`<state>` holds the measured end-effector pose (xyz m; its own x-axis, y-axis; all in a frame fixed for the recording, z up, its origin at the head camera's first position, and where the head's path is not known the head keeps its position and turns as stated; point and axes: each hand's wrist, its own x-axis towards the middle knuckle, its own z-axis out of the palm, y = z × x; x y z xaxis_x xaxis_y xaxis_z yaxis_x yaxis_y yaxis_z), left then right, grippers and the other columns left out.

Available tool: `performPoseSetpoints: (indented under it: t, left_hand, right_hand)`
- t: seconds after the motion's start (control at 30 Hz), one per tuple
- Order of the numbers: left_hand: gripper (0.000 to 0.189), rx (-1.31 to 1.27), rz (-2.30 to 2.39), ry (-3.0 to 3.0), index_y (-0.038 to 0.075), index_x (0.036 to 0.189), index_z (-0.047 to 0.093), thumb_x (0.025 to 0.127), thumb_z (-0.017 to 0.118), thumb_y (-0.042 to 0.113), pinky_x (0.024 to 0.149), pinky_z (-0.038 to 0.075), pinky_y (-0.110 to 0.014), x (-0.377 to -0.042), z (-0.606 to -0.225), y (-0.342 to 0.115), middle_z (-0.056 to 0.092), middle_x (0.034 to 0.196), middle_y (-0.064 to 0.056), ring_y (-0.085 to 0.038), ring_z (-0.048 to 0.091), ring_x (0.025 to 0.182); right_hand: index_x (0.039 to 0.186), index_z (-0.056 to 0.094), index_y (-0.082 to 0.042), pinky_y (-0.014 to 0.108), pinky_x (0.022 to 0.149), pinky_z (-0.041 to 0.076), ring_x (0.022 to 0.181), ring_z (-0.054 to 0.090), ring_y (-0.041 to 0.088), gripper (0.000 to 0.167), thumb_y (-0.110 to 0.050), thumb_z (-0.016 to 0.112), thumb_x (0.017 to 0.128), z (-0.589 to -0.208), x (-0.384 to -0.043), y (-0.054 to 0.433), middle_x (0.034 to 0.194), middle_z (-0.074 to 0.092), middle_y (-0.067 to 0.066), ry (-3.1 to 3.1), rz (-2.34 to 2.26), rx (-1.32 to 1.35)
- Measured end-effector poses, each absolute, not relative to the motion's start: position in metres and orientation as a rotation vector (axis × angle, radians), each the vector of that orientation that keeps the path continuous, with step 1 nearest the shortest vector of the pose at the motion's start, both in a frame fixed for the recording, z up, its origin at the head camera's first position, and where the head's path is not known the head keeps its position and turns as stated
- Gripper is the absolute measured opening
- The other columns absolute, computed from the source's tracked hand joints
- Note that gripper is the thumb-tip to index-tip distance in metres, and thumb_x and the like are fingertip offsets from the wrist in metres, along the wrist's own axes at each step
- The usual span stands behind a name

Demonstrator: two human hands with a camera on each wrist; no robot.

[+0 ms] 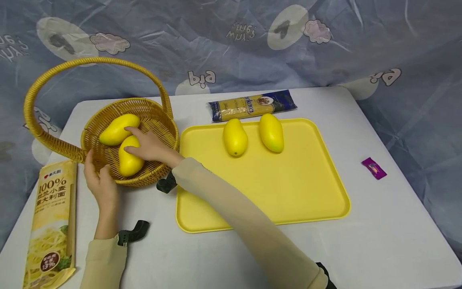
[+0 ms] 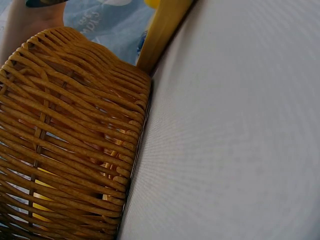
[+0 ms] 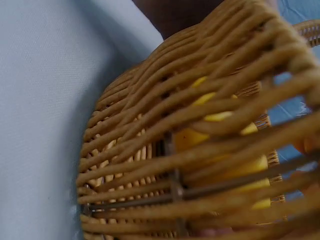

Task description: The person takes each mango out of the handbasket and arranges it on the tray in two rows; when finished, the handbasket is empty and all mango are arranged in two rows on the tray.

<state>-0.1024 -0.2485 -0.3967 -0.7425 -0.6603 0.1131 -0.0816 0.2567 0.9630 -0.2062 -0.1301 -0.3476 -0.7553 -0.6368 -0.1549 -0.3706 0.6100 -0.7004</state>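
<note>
A round wicker basket with a tall arched handle stands at the left of the table. Inside it lie two yellow mangoes, one farther back and one nearer. My right hand reaches over the basket's right rim and holds the upper end of the nearer mango between thumb and fingers. My left hand touches the basket's near-left rim beside the handle's foot, thumb and fingers fairly straight. Close up, woven wall fills much of the left wrist view. Yellow mango shows through the weave in the right wrist view.
Right of the basket, a yellow tray carries two more mangoes near its far edge. Behind it lies a spaghetti pack. Another pasta pack lies at the left edge, and a small purple wrapped sweet at the right.
</note>
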Motion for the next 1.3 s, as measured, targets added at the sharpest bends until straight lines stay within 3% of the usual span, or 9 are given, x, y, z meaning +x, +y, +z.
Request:
performPoseSetpoints:
  t: [0.1, 0.3, 0.4, 0.47, 0.57, 0.73, 0.9, 1.03, 1.3]
  left_hand:
    - [0.053, 0.672, -1.499, -2.031, 0.019, 0.146, 0.033, 0.093, 0.033, 0.01, 0.114, 0.014, -0.019, -0.102, -0.397, -0.248, 0.029, 0.153, -0.002, -0.007, 0.022, 0.141]
    - [0.053, 0.67, -1.502, -2.026, 0.019, 0.146, 0.033, 0.093, 0.034, 0.01, 0.115, 0.014, -0.02, -0.103, -0.397, -0.249, 0.029, 0.153, -0.003, -0.007, 0.022, 0.141]
    - [0.053, 0.673, -1.493, -2.033, 0.019, 0.146, 0.033, 0.093, 0.033, 0.011, 0.116, 0.014, -0.021, -0.104, -0.397, -0.249, 0.029, 0.153, -0.003, -0.008, 0.022, 0.141]
    - [0.053, 0.675, -1.488, -2.034, 0.019, 0.146, 0.033, 0.093, 0.034, 0.011, 0.116, 0.014, -0.022, -0.104, -0.397, -0.249, 0.03, 0.153, -0.003, -0.009, 0.023, 0.141]
    - [0.054, 0.675, -1.49, -2.036, 0.019, 0.145, 0.033, 0.093, 0.034, 0.011, 0.117, 0.014, -0.022, -0.104, -0.397, -0.249, 0.03, 0.153, -0.003, -0.008, 0.023, 0.141]
    - [0.054, 0.674, -1.496, -2.039, 0.018, 0.146, 0.033, 0.092, 0.034, 0.011, 0.117, 0.013, -0.024, -0.104, -0.397, -0.249, 0.029, 0.153, -0.003, -0.008, 0.022, 0.142]
    - [0.053, 0.674, -1.504, -2.038, 0.02, 0.146, 0.033, 0.093, 0.034, 0.012, 0.117, 0.013, -0.023, -0.104, -0.396, -0.248, 0.029, 0.153, -0.002, -0.008, 0.021, 0.142]
    - [0.053, 0.672, -1.516, -2.032, 0.02, 0.146, 0.033, 0.093, 0.034, 0.012, 0.117, 0.013, -0.022, -0.106, -0.397, -0.247, 0.029, 0.153, -0.002, -0.007, 0.022, 0.141]
    - [0.053, 0.685, -1.52, -2.027, 0.021, 0.146, 0.032, 0.093, 0.034, 0.013, 0.116, 0.013, -0.021, -0.104, -0.398, -0.249, 0.028, 0.153, -0.001, -0.006, 0.021, 0.14]
  right_hand:
    - [0.148, 0.023, -0.036, 0.027, 0.106, 0.034, 0.133, 0.037, 0.02, 0.06, -0.042, 0.048, 0.094, -0.351, -0.207, -0.135, 0.147, 0.041, 0.0, 2.433, -0.844, -0.817]
    - [0.148, 0.018, -0.04, 0.034, 0.118, 0.019, 0.146, 0.015, 0.025, 0.06, -0.044, 0.044, 0.095, -0.355, -0.211, -0.141, 0.154, 0.031, -0.008, 2.38, -0.686, -0.912]
    - [0.149, 0.02, -0.037, 0.028, 0.113, 0.026, 0.138, 0.032, 0.019, 0.059, -0.042, 0.045, 0.096, -0.357, -0.213, -0.142, 0.151, 0.036, -0.006, 2.35, -0.649, -1.026]
    - [0.148, 0.023, -0.034, 0.023, 0.104, 0.033, 0.119, 0.046, 0.016, 0.058, -0.037, 0.047, 0.096, -0.358, -0.214, -0.141, 0.145, 0.045, 0.0, 2.3, -0.672, -1.094]
    - [0.147, 0.03, -0.032, 0.017, 0.094, 0.036, 0.104, 0.048, 0.01, 0.056, -0.03, 0.05, 0.094, -0.358, -0.214, -0.141, 0.143, 0.048, 0.001, 2.224, -0.72, -1.156]
    - [0.143, 0.039, -0.029, 0.013, 0.1, 0.031, 0.126, 0.042, 0.005, 0.055, -0.024, 0.056, 0.091, -0.359, -0.216, -0.141, 0.15, 0.038, -0.009, 2.138, -0.791, -1.19]
    - [0.141, 0.044, -0.023, 0.011, 0.095, 0.032, 0.119, 0.044, 0.004, 0.055, -0.017, 0.06, 0.088, -0.358, -0.217, -0.136, 0.148, 0.042, -0.004, 2.134, -0.951, -1.231]
    - [0.14, 0.045, -0.019, 0.011, 0.089, 0.035, 0.099, 0.049, 0.006, 0.055, -0.014, 0.061, 0.087, -0.356, -0.217, -0.129, 0.144, 0.048, 0.0, 2.16, -1.108, -1.284]
    - [0.141, 0.043, -0.017, 0.011, 0.094, 0.036, 0.115, 0.046, 0.008, 0.056, -0.017, 0.061, 0.088, -0.345, -0.207, -0.111, 0.143, 0.047, 0.001, 2.196, -1.373, -1.273]
